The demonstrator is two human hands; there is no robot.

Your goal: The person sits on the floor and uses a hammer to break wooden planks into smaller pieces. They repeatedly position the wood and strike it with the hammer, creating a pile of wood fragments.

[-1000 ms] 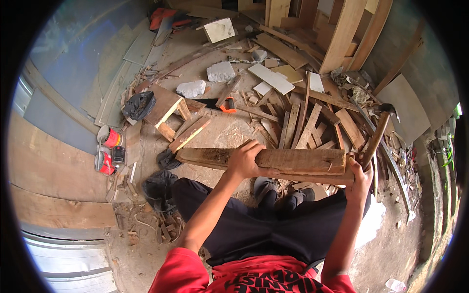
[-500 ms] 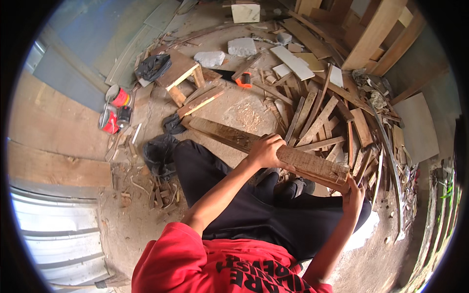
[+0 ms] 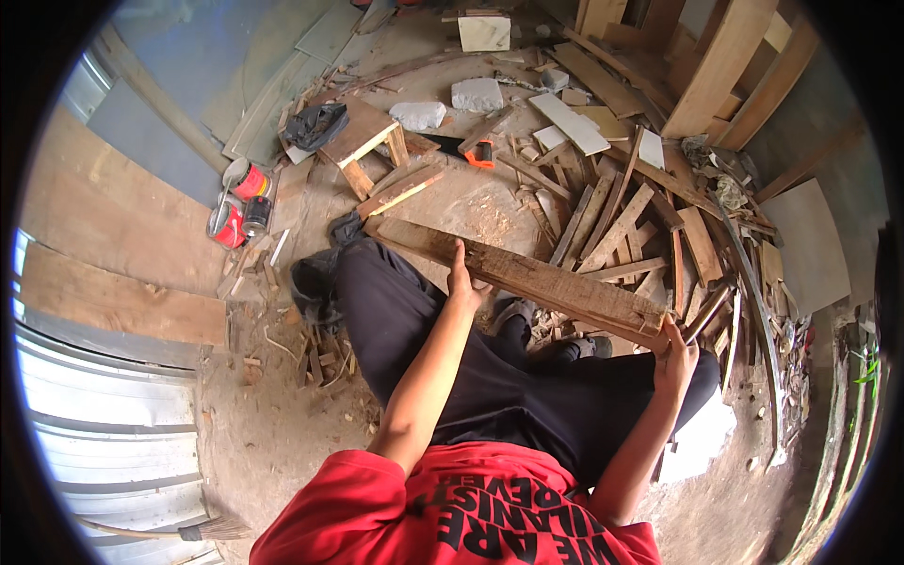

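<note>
A long rough wooden beam (image 3: 556, 281) lies slantwise above my crossed legs, its far end up to the left near my knee. My left hand (image 3: 464, 282) grips its near side left of the middle, one finger up on the face and the rest partly hidden beneath. At the beam's right end my right hand (image 3: 674, 363) is closed around the corner. A dark stick-like piece (image 3: 708, 314) juts out beside that hand; whether it is held I cannot tell.
Scrap wood (image 3: 612, 221) is heaped ahead and to the right. A low wooden stool (image 3: 363, 137) carries a black plastic bag (image 3: 315, 124). Beyond the beam lies a saw with an orange handle (image 3: 480, 154). Paint cans (image 3: 247, 179) stand at the left wall; sawdust (image 3: 492, 218) covers some floor.
My left hand has slid left along the beam, from over its top to its near side. My right hand stays at the right end. The view has shifted slightly.
</note>
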